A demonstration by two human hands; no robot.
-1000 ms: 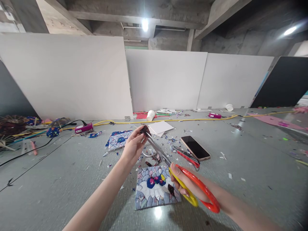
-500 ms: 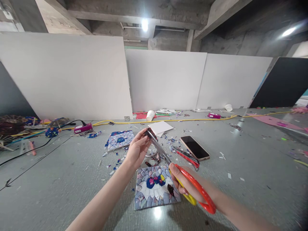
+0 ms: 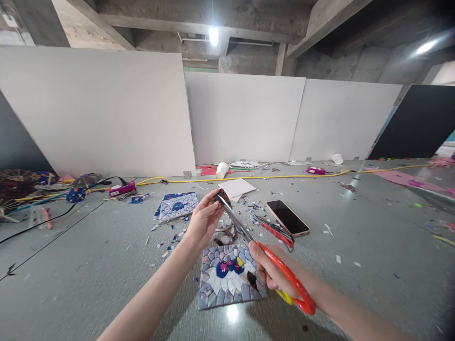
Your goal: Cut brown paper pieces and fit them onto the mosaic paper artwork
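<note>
Dark scrap (image 3: 225, 194), mid-scene above the floor (image 3: 341, 293): L hand (image 3: 203, 220) pinches it, R hand (image 3: 266, 267) has scissors (image 3: 236, 219) at it.
L thumb + fingers closed on the scrap; R hand wrapped round the scissors' red & yellow handles, blades pointing far-left, tips up at the scrap (can't tell if cutting in). Nr side: mosaic panel (image 3: 227, 288) flat on floor, grey-blue pcs round white centre, blue/pink/yellow bits, plus 2nd dark pc (image 3: 251, 280) on its R part. R of the blades: red-handled tool (image 3: 277, 232), then phone (image 3: 287, 217), screen up. Far-left of L hand: another mosaic panel (image 3: 178, 207). Far side: white sheets (image 3: 239, 188), white cup (image 3: 222, 170) on its side, yellow cable (image 3: 270, 177) running L–R before white boards (image 3: 245, 118).
</note>
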